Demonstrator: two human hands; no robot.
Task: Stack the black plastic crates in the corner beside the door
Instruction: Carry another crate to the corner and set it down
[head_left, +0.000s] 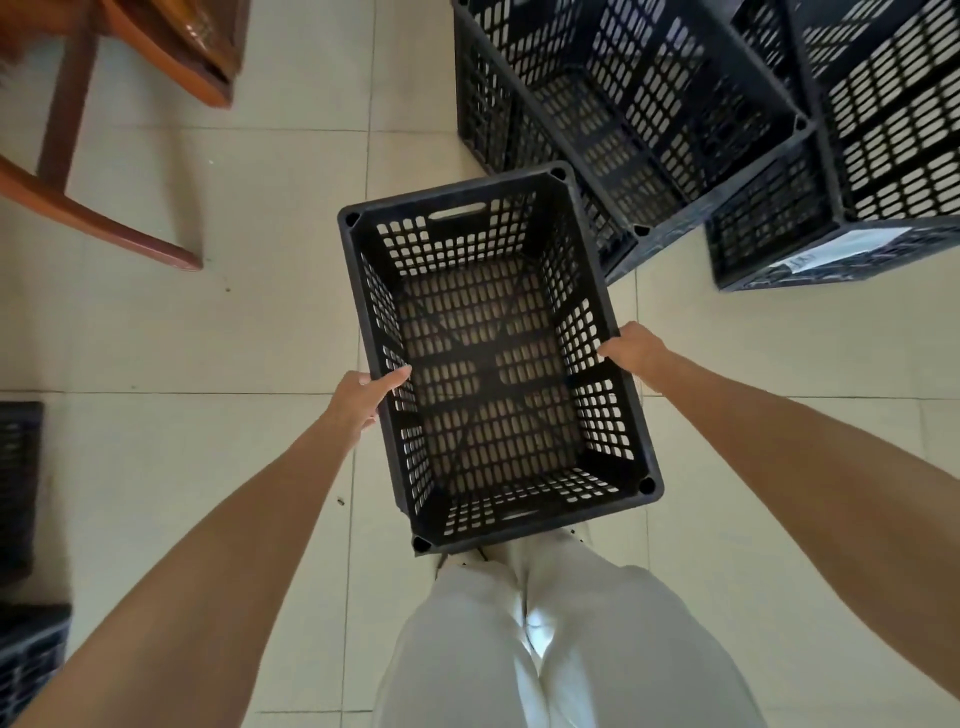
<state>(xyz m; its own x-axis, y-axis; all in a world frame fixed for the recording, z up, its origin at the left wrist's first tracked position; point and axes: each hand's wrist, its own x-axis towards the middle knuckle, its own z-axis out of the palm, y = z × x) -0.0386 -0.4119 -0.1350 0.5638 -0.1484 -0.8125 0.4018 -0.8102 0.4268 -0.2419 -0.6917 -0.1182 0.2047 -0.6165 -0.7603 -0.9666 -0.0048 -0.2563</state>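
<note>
Both hands, left hand (363, 397) and right hand (631, 351), grip the black crate's (498, 364) long rims.

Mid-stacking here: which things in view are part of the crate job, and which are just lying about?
Job:
- held crate, empty, gripped at its long rims by the left hand and right hand
- near stack and far-right stack of black crates
- more black crates at the left edge

Lying about:
- wooden furniture, top left
- white label on the far-right stack
</note>
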